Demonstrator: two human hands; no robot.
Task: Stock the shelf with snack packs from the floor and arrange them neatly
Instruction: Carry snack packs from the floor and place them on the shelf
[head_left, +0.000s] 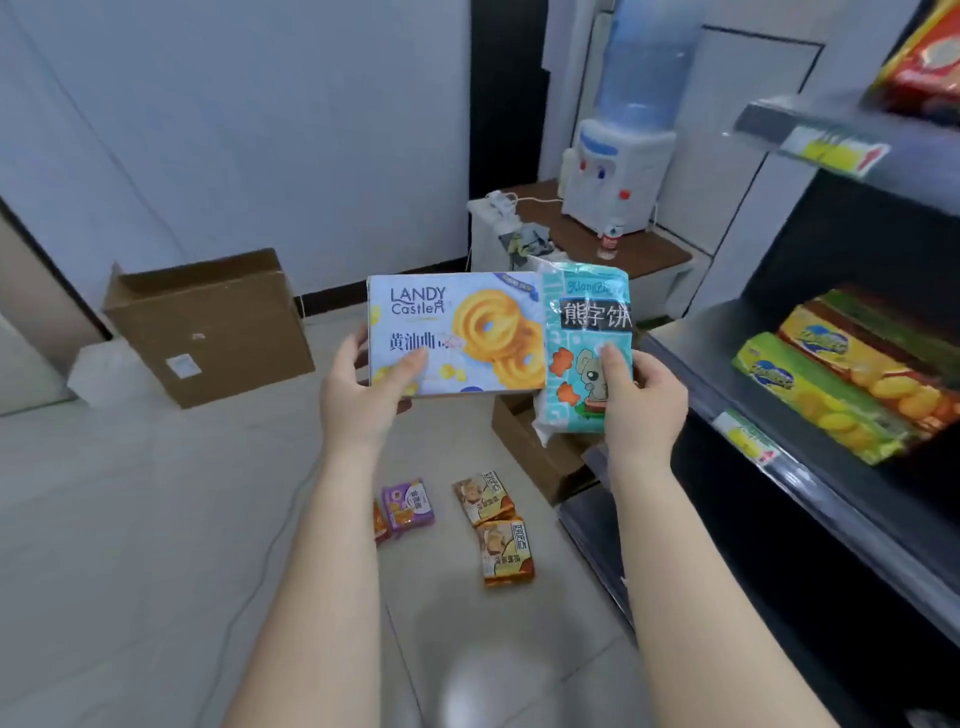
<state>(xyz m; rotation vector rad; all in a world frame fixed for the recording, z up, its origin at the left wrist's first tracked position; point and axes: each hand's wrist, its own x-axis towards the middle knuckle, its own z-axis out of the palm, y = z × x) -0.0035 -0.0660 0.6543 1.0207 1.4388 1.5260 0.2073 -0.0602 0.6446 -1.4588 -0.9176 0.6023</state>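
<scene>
the left hand (363, 395) holds a blue cookie box (457, 332) up in the air, thumb on the front. the right hand (644, 405) holds a green bear snack bag (587, 343) the same way, touching the box's right edge. four small snack packs (485, 499) lie on the floor (156, 519) below, near the shelf (779, 441).

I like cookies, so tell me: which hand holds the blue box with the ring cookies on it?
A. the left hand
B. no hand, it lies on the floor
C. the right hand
A: the left hand grips the cookie box, thumb on its front, while the right hand holds the teal bear pack.
</scene>
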